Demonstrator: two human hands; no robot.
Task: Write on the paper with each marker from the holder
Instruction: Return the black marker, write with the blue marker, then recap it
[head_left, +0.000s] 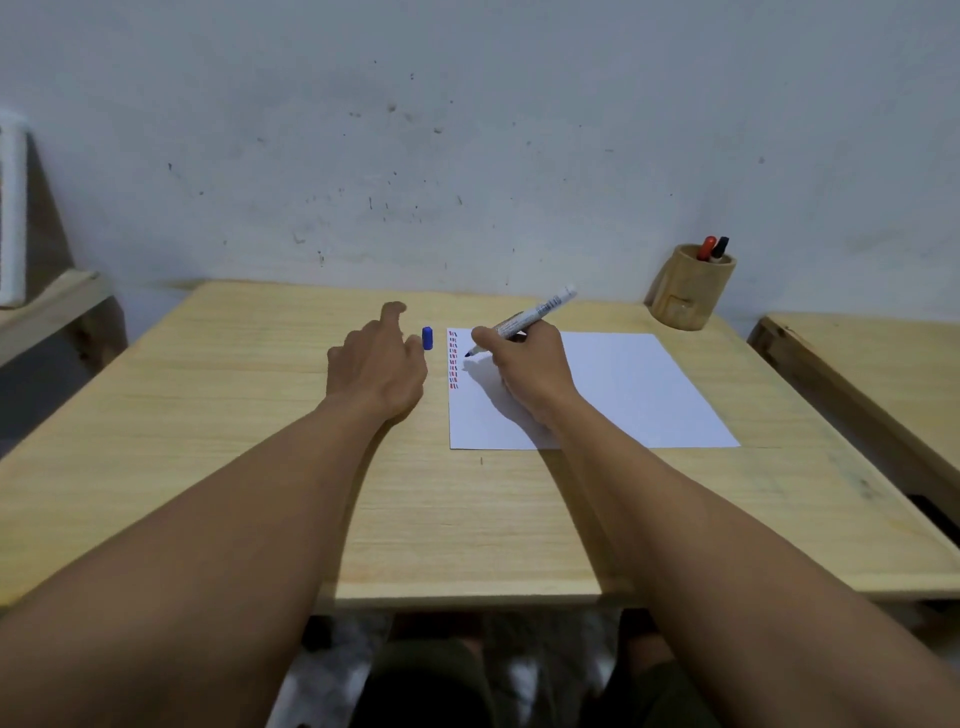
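Observation:
A white sheet of paper (623, 389) lies on the wooden table (234, 415), with a column of short red and blue marks down its left edge. My right hand (524, 374) grips an uncapped blue marker (530, 318), its tip touching the paper just right of the marks. The blue cap (427, 338) lies on the table just left of the paper. My left hand (376, 364) rests beside the cap with fingers loosely apart, holding nothing. A round wooden holder (688, 291) at the back right contains a red marker (706, 248) and a black marker (720, 248).
A marked grey wall (467, 130) rises right behind the table. A second wooden table (883, 364) stands to the right, across a narrow gap. At the far left is a wooden shelf (52, 301) with a white object on it.

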